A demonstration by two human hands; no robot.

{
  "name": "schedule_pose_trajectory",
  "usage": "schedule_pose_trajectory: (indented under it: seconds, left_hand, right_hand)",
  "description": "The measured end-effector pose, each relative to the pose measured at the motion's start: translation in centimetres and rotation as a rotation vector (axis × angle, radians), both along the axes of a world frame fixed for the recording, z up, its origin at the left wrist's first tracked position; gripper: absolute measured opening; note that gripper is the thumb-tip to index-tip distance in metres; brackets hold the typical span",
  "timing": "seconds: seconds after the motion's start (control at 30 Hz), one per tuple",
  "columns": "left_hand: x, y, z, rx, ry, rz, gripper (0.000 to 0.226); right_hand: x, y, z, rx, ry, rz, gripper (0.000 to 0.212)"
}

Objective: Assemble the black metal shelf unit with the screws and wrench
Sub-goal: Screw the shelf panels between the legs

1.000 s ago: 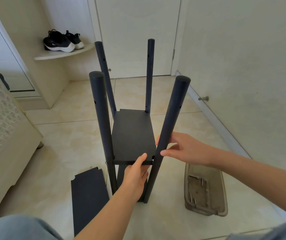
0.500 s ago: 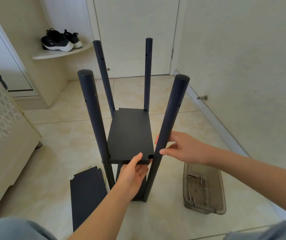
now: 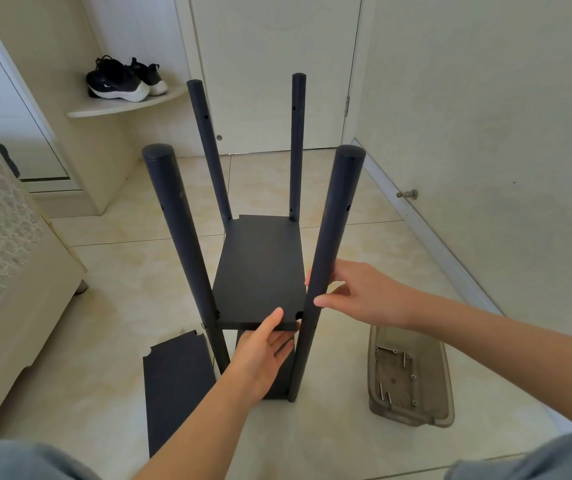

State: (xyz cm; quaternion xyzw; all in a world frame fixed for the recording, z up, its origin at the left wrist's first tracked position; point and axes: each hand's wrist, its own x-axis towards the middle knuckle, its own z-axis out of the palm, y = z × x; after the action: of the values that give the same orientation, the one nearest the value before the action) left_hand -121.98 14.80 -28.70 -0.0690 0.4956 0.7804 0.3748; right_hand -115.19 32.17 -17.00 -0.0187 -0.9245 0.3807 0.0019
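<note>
Far left, a bed point(image 3: 7, 254) edge is showing, and behind it a corner shelf point(image 3: 121, 105) is carrying black shoes point(image 3: 121, 79). A loose panel point(image 3: 177, 386), black, is lying flat on the tiled floor point(image 3: 104, 306), just left of the shelf unit point(image 3: 258, 244).

The shelf unit is standing upright on the floor in the middle of the view, in front of the person, with four dark posts pointing up. The front left post point(image 3: 180, 230) is leaning slightly left and no hand is on it. The shelf board point(image 3: 260, 289) is sitting between the posts, well below their tops.

The left hand point(image 3: 263, 355) is coming up from below and pinching the front edge of the shelf board near its right corner, thumb on top, fingers underneath. The corner notch of the board is sitting just beside the front right post point(image 3: 329, 254).

The right hand point(image 3: 357, 296) is reaching in from the right and gripping the front right post just above board level, fingers wrapping behind it, thumb in front. The two hands are near each other, the right one higher.

Further right, a translucent tray point(image 3: 412, 419) is resting on the floor near the post base, apart from both hands, with screws point(image 3: 405, 360) scattered inside. No wrench can be made out. A white door point(image 3: 270, 64) is standing behind the unit.
</note>
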Motion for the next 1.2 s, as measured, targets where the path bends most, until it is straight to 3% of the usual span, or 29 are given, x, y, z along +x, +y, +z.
schedule_pose_trajectory:
  seconds: [0.47, 0.6, 0.73, 1.2]
  left_hand:
    - [0.1, 0.3, -0.7, -0.072, 0.09, -0.085, 0.044]
    - [0.1, 0.2, -1.2, -0.135, 0.148, -0.08, 0.023]
    - [0.2, 0.4, -1.5, -0.192, 0.207, -0.071, 0.023]
    - [0.3, 3.2, -1.7, -0.293, 0.251, 0.103, 0.022]
  right_hand:
    - [-0.4, 0.0, -0.3, 0.021, -0.007, -0.039, 0.023]
    - [-0.6, -0.4, -0.9, 0.032, 0.007, -0.088, 0.034]
    - [-0.9, -0.4, -1.5, 0.042, 0.018, -0.119, 0.045]
    - [-2.1, 1.0, -1.1, 0.002, 0.027, -0.12, 0.045]
